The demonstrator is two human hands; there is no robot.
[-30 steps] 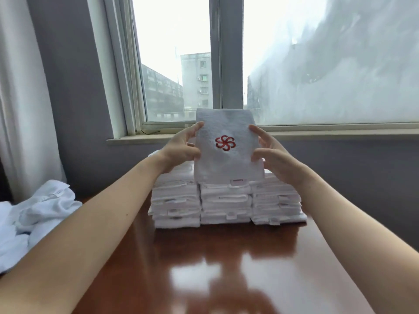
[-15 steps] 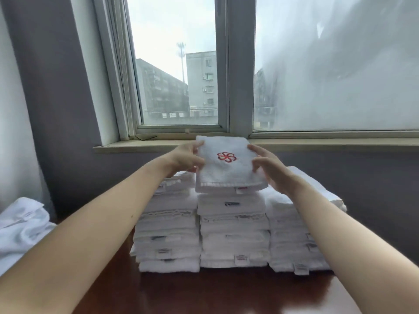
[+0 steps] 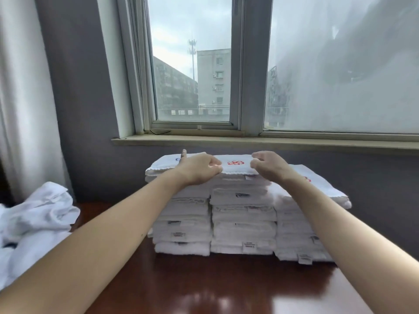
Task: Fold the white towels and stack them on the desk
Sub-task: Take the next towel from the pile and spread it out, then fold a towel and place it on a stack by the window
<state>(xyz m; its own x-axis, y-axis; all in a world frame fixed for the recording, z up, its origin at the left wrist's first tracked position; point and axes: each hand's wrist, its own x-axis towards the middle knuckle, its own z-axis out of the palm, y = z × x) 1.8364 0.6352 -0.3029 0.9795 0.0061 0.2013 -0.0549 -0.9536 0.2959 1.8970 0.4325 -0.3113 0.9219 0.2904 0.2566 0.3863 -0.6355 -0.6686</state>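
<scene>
The folded towel (image 3: pixel 235 167) with the red emblem lies flat atop the middle stack (image 3: pixel 243 223) on the table (image 3: pixel 226 286), between your hands: your left hand (image 3: pixel 199 168) pinches its left edge with curled fingers, your right hand (image 3: pixel 269 165) its right edge.

Folded red-logo white towel (image 3: pixel 237 169) flat atop middle stack (image 3: pixel 243 227)

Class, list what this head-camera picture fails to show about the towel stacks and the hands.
In the head view:
Towel labels: too small to read.
Blue mark on the left stack: partly covered by the left hand.
Unfolded pile: cut off by the left edge.
Whether it and the right hand grip the top towel: curled fingers hide the contact.
</scene>
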